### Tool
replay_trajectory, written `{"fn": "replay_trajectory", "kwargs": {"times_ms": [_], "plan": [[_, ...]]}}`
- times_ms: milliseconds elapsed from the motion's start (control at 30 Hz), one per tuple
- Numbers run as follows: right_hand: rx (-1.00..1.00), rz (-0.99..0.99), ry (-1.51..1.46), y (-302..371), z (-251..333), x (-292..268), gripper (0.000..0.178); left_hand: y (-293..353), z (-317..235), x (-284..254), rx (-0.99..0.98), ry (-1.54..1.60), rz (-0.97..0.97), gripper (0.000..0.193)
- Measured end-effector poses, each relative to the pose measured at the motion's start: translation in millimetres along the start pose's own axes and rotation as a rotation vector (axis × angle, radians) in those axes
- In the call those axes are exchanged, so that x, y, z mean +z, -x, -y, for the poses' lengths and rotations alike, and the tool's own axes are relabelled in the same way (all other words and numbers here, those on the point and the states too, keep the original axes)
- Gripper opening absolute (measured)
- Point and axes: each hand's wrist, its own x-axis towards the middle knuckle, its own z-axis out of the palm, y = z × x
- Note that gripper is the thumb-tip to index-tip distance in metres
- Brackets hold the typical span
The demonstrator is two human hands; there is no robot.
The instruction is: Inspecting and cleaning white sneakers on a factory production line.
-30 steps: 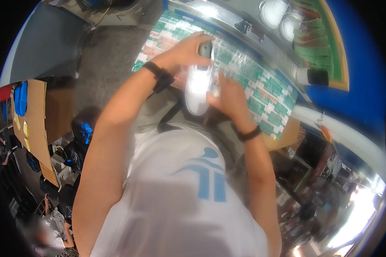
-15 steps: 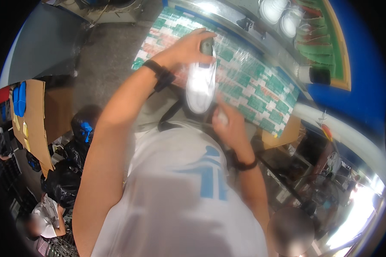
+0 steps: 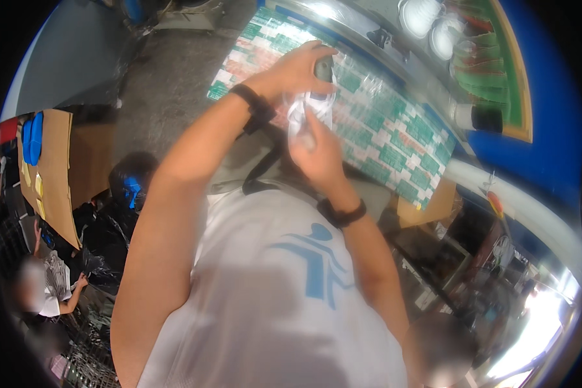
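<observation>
A white shoe (image 3: 319,105) hangs over the near edge of a table with a green, white and red brick-pattern cover (image 3: 394,155). My left hand (image 3: 296,68) is closed around its heel end, where a grey-green piece (image 3: 324,68) shows in the opening. My right hand (image 3: 321,158) lies over the toe end and hides much of it, index finger stretched along the upper. A small white wad (image 3: 308,140) sits between the thumb and fingers of that hand; its kind is unclear.
White shoes (image 3: 446,40) stand on a metal ledge beyond the table. A green tray (image 3: 482,90) of strips lies far right. Cardboard (image 3: 53,174) with blue pieces, black bags (image 3: 103,262) and a person (image 3: 55,284) are at left. A pale pipe (image 3: 517,200) runs at right.
My right hand has moved up and left from beside the shoe onto its toe end. My left hand and the shoe's heel have shifted slightly right.
</observation>
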Motion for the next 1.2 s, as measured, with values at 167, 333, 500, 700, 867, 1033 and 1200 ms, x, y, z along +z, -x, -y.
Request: {"fn": "replay_trajectory", "kwargs": {"times_ms": [167, 333, 500, 700, 867, 1033, 1200], "plan": [[0.111, 0.128, -0.238, 18.1, 22.4, -12.6, 0.087, 0.2, 12.5, -0.9, 0.016, -0.003, -0.004, 0.091], [-0.038, 0.134, 0.054, 35.9, 8.3, -56.5, 0.087, 0.8, -1.6, 0.0, 0.000, -0.035, -0.003, 0.093], [-0.298, 0.017, 0.375, -7.3, -7.3, -46.4, 0.092, 3.6, 0.5, -4.4, -0.037, 0.033, 0.023, 0.097], [-0.303, 0.031, 0.533, 11.1, -7.6, -59.9, 0.093, 1.2, 0.1, -9.1, -0.061, -0.001, 0.065, 0.097], [-0.213, 0.074, 0.513, 9.7, -3.2, -52.1, 0.091, -1.6, 2.5, -11.2, -0.052, 0.034, 0.062, 0.097], [-0.182, 0.111, 0.431, 16.1, -4.8, -61.8, 0.091, 0.9, -2.1, -10.4, -0.060, 0.021, 0.069, 0.097], [-0.114, 0.099, 0.310, 44.0, 23.0, -53.3, 0.089, 0.2, -1.1, -9.3, -0.055, 0.003, 0.048, 0.098]]}}
